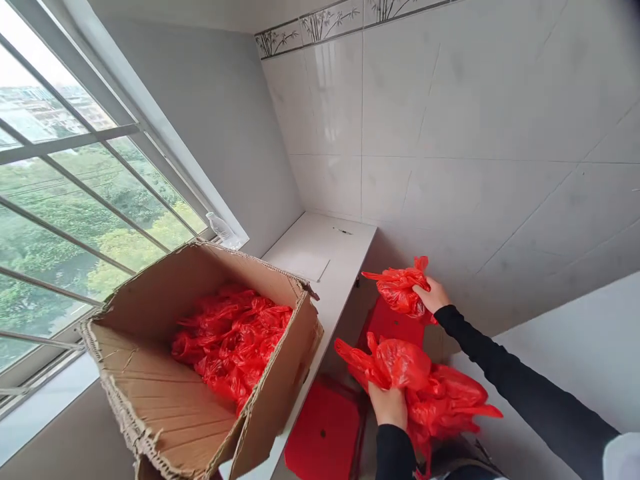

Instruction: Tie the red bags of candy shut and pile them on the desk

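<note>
My left hand [389,404] is closed around a large bunch of red plastic bags [407,367], crumpled, with loose ends hanging to the right. Farther from me, my right hand [433,295] grips a smaller crumpled red plastic bag [401,289], its fingers partly hidden behind the film. The two bundles are apart from each other. To the left stands an open cardboard box [165,427] with ragged upper edges. Inside it lies a heap of crumpled red plastic bags [235,343].
The box rests on a white counter [345,257] against the tiled wall [450,167]. Red stools [325,427] stand below, beside the counter. A clear plastic bottle [223,230] lies on the sill of the barred window [90,200].
</note>
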Motion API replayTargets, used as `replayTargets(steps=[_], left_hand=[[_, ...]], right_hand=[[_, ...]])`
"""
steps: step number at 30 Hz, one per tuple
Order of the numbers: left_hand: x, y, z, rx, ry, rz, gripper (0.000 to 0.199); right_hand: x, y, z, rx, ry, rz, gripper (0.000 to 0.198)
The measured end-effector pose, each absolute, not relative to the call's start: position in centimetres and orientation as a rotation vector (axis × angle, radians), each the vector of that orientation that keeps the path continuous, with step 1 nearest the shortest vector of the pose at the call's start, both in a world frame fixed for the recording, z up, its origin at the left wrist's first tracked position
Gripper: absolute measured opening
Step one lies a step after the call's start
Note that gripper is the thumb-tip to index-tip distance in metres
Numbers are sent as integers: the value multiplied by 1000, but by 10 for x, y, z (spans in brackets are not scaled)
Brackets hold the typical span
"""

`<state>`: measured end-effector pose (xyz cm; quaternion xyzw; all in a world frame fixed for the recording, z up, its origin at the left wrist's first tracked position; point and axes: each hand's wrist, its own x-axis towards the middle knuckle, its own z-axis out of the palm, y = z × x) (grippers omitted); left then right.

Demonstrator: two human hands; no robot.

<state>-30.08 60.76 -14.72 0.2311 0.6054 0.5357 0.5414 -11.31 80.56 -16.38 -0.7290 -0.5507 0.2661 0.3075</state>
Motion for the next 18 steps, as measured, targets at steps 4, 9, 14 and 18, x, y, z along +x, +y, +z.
replayTargets(steps=[4,9,14,18], left_hand=[[-293,680,-137,485,1380,1333,23],[-298,738,-116,511,1384,1382,21],[-300,775,-108,595,1387,1439,19],[-293,799,-105,556,1393,1522,15]], right_hand=[[-112,879,-172,-1973,-1507,750,27],[-105,934,-166,-1967,-1484,773,28],[-86,951,-159,-1818,-1481,749,26],[-78,968,-146,-1712,-1544,721,26]])
